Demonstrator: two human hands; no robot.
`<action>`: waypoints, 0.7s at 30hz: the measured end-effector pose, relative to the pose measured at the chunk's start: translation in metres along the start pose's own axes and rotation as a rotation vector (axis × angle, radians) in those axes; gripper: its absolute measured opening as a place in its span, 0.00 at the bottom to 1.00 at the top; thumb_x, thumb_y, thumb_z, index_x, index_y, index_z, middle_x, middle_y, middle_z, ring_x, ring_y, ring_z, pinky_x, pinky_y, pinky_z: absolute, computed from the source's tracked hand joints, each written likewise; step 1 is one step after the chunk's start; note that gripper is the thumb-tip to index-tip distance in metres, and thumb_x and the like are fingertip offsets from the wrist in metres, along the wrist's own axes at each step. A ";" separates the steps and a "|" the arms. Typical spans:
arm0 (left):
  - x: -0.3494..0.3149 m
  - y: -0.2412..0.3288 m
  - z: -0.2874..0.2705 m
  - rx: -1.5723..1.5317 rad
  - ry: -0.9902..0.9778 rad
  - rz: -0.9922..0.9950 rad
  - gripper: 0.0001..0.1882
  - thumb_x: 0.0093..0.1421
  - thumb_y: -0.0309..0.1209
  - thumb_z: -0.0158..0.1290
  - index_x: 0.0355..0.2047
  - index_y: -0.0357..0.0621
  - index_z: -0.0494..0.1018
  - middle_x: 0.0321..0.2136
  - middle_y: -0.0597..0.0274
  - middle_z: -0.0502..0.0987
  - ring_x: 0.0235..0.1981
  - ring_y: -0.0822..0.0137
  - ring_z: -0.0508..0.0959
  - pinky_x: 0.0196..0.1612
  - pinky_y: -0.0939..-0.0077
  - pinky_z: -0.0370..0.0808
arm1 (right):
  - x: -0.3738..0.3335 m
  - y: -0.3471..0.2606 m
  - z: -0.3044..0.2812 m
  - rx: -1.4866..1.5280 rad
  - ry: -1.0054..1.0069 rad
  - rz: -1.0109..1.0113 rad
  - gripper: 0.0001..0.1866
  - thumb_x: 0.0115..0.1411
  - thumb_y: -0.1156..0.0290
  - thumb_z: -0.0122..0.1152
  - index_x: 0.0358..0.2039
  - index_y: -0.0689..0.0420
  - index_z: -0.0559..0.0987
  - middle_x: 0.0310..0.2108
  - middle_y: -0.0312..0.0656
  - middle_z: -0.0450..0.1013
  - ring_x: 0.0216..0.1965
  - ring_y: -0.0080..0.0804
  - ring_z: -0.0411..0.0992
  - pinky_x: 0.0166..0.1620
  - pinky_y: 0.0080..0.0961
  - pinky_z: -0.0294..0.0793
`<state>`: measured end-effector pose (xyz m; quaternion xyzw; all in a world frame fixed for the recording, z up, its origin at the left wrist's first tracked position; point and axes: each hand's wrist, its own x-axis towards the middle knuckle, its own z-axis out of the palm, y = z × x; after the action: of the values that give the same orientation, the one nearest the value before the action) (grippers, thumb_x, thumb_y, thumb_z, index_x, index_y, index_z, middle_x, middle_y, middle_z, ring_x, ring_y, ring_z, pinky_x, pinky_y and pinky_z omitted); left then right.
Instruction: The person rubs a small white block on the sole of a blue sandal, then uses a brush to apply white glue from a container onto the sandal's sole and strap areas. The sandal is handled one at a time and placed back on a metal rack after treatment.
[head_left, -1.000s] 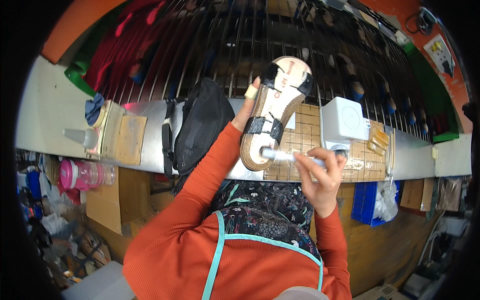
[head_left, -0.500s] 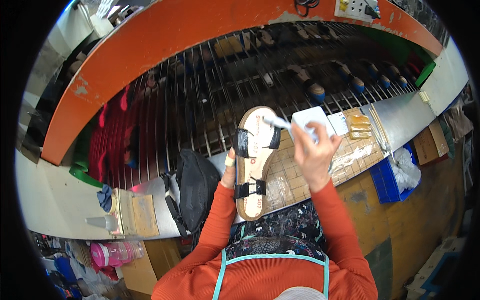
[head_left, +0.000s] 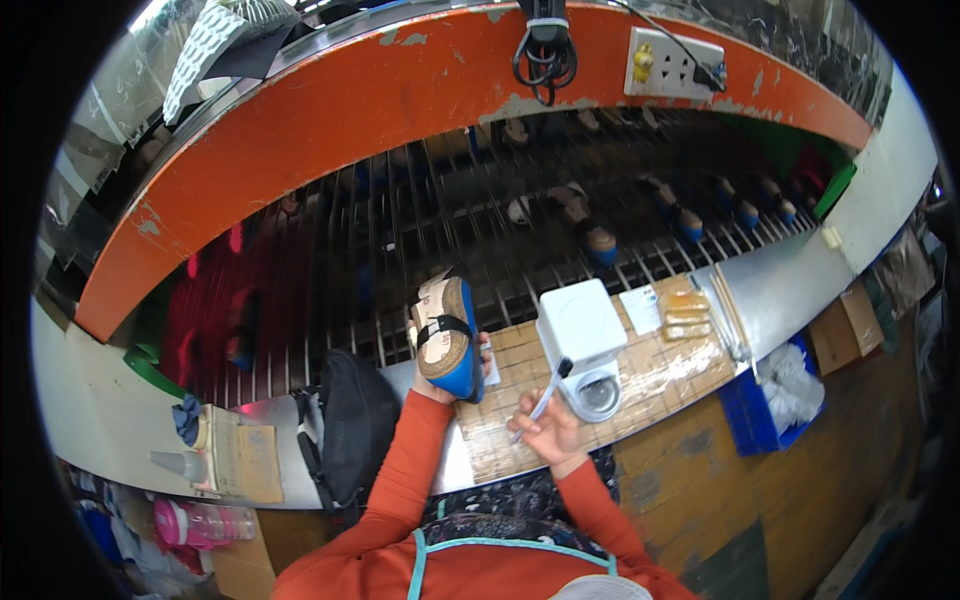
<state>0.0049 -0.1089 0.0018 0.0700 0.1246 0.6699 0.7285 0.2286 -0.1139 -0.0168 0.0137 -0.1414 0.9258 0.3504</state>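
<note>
My left hand (head_left: 433, 389) grips a sandal (head_left: 440, 352) with a pale insole, a black strap, a cork-coloured edge and a blue part along its lower right side. The sandal is tilted over the front of the rack, and much of my hand is hidden beneath it. My right hand (head_left: 552, 432) pinches the thin pale handle of a small brush (head_left: 546, 397). Its dark tip points up, beside a white container (head_left: 582, 318) with a round cup (head_left: 598, 393) at its front. The brush tip is close to the cup's rim; whether they touch I cannot tell.
A metal-barred rack (head_left: 480, 225) carries several similar sandals (head_left: 598, 240) under an orange frame (head_left: 330, 140). Cardboard covers (head_left: 500, 425) the bench front. Yellowish blocks (head_left: 686, 315) and thin sticks (head_left: 732, 310) lie right; a black bag (head_left: 357, 425) sits left. A blue bin (head_left: 750, 425) stands lower right.
The brush has left the insole; my right hand has come down and nearer, beside the white container's cup. My left hand has turned and tilted the sandal, showing its blue part. The view has shifted.
</note>
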 end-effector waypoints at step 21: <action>0.139 0.074 -0.068 -0.267 0.815 0.669 0.26 0.63 0.54 0.34 0.49 0.51 0.67 0.45 0.57 0.72 0.45 0.52 0.72 0.43 0.56 0.76 | -0.007 -0.005 -0.012 -0.010 -0.079 -0.002 0.08 0.63 0.60 0.54 0.39 0.42 0.79 0.32 0.32 0.66 0.24 0.22 0.56 0.46 0.30 0.56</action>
<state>-0.0750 0.0321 -0.0559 -0.2525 0.2817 0.8482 0.3708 0.2384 -0.1116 -0.0283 0.0488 -0.1597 0.9234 0.3455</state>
